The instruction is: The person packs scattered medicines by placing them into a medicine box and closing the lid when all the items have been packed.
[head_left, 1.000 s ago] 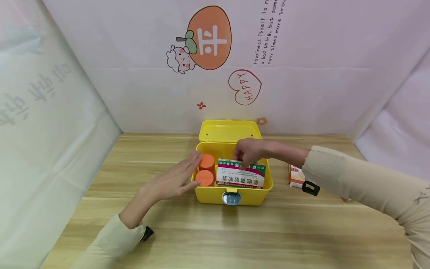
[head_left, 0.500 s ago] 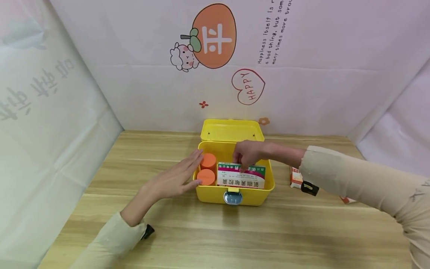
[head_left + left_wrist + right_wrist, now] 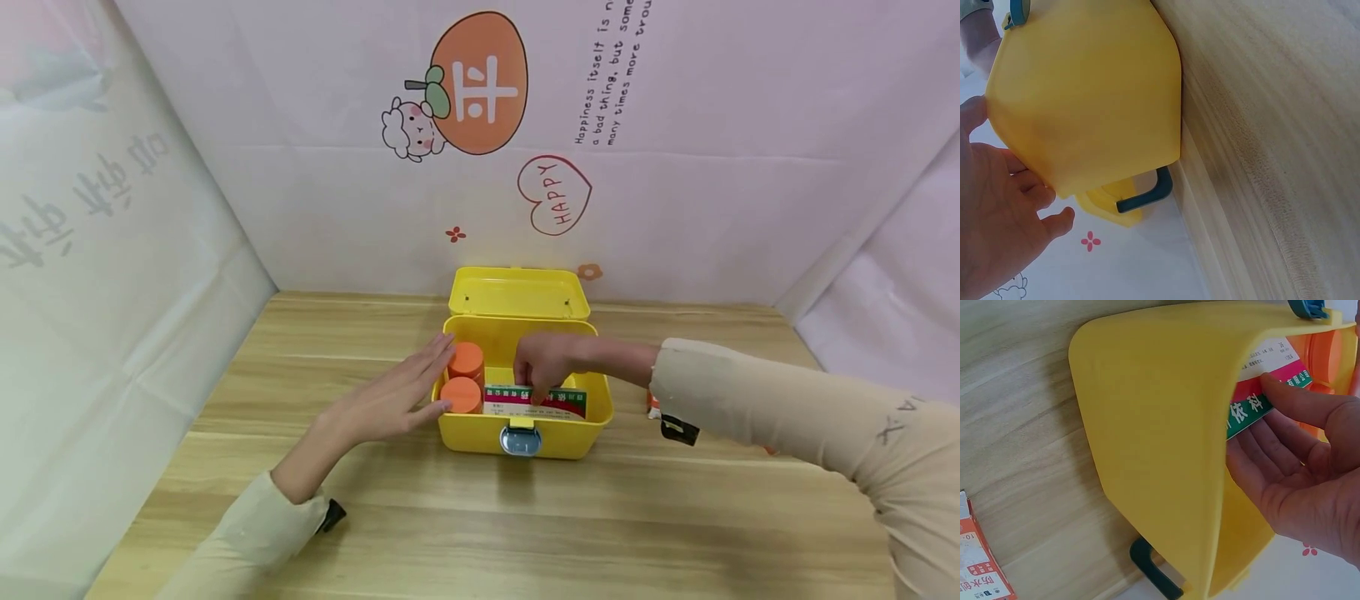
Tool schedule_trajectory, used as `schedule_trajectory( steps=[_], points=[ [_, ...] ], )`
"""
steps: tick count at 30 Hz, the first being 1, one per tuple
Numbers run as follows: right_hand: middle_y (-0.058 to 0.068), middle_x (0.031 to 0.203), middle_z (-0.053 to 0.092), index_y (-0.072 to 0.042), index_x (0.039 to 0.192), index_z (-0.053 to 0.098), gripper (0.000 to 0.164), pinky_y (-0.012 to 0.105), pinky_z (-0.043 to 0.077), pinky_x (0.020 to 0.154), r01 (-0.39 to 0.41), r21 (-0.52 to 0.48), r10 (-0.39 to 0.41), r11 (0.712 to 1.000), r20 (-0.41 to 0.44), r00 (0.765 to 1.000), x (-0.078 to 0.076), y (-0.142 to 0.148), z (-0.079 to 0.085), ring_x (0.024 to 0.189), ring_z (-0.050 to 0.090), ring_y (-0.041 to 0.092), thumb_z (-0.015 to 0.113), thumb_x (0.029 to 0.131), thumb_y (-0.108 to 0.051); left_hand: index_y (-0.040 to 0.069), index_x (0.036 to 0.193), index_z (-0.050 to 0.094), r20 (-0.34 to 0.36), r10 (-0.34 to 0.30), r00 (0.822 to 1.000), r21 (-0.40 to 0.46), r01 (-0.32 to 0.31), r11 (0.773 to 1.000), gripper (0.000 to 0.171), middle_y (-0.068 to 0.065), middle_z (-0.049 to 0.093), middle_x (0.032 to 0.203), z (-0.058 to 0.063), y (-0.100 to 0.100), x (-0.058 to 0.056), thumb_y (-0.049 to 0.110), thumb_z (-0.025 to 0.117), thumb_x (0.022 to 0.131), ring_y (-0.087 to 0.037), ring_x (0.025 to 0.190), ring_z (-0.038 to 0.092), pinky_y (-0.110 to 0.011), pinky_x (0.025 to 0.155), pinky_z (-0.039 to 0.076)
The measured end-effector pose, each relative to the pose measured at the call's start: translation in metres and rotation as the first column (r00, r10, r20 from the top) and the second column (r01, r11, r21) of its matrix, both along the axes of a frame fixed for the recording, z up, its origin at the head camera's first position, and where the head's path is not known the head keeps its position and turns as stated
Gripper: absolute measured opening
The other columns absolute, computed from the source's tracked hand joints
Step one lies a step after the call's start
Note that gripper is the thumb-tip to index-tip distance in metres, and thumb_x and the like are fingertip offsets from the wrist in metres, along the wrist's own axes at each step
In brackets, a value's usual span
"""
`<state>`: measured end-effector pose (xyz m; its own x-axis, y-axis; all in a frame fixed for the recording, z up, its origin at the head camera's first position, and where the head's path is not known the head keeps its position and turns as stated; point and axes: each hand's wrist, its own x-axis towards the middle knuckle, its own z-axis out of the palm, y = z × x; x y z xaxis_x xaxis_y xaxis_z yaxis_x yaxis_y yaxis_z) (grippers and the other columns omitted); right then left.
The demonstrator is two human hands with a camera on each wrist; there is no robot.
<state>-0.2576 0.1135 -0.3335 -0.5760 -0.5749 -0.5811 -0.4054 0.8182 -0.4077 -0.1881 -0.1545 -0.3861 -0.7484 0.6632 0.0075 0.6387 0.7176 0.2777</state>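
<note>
A yellow lidded box [image 3: 480, 435] stands on the table with its lid [image 3: 520, 293] tipped back against the wall. My right hand [image 3: 551, 360] reaches inside and pinches a medicine box [image 3: 1260, 394], white, magenta and green, between thumb and fingers. That medicine box stands on edge along the front wall, its lower part hidden. Two orange-capped bottles [image 3: 461, 395] stand side by side at the left end. My left hand [image 3: 397, 392] lies along the left rim, fingers fairly straight, and in the left wrist view its fingertips touch the box's side.
An orange and white carton [image 3: 980, 556] lies on the table right of the yellow box, mostly hidden by my sleeve in the head view. A blue clasp [image 3: 520, 440] hangs on the front. A dark handle [image 3: 1147, 195] sticks out at the lid.
My right hand has lowered the medicine box deeper into the yellow box, so less of its face shows above the front rim. The left hand has stayed at the left rim.
</note>
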Motion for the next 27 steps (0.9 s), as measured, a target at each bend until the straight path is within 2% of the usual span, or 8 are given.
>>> schedule_trajectory(
  steps=[10, 13, 19, 27],
  points=[
    [0.001, 0.087, 0.068, -0.011, 0.09, 0.075, 0.012, 0.022, 0.056, 0.064, -0.04, 0.032, 0.041, 0.999, -0.039, 0.998, 0.002, 0.0, -0.007, 0.07, 0.057, 0.012, 0.08, 0.081, -0.006, 0.01, 0.161, 0.007, 0.007, 0.003, 1.0, -0.004, -0.003, 1.0, 0.08, -0.005, -0.002, 0.17, 0.002, 0.0, 0.002, 0.058, 0.034, 0.103, -0.021, 0.157, 0.002, -0.044, 0.126, 0.021],
    [0.001, 0.092, 0.07, -0.009, 0.096, 0.076, 0.016, 0.023, 0.057, 0.07, -0.057, 0.034, 0.059, 0.998, -0.061, 0.996, 0.001, 0.001, -0.007, 0.076, 0.058, 0.013, 0.08, 0.081, -0.007, 0.01, 0.161, 0.007, 0.004, 0.003, 1.0, -0.003, -0.003, 1.0, 0.08, -0.005, -0.002, 0.17, 0.002, 0.0, 0.002, 0.058, 0.034, 0.103, -0.021, 0.158, 0.002, -0.044, 0.126, 0.021],
    [0.007, 0.11, 0.073, -0.003, 0.116, 0.073, 0.034, 0.033, 0.057, 0.092, -0.078, 0.047, 0.083, 0.996, -0.122, 0.989, 0.001, 0.006, 0.0, 0.095, 0.063, 0.016, 0.078, 0.083, -0.011, 0.01, 0.161, 0.008, -0.002, -0.001, 1.0, 0.002, 0.001, 1.0, 0.079, -0.005, -0.001, 0.17, 0.002, 0.0, 0.003, 0.057, 0.036, 0.104, -0.021, 0.157, 0.003, -0.044, 0.126, 0.021],
    [0.006, 0.113, 0.073, -0.005, 0.118, 0.073, 0.033, 0.034, 0.057, 0.092, -0.043, 0.059, 0.051, 0.997, -0.15, 0.987, 0.0, 0.014, 0.013, 0.094, 0.063, 0.017, 0.075, 0.086, -0.016, 0.01, 0.161, 0.007, 0.014, 0.006, 1.0, 0.0, -0.006, 1.0, 0.08, -0.003, -0.003, 0.17, 0.003, 0.001, 0.003, 0.058, 0.036, 0.103, -0.02, 0.157, 0.002, -0.044, 0.126, 0.02]
  ],
)
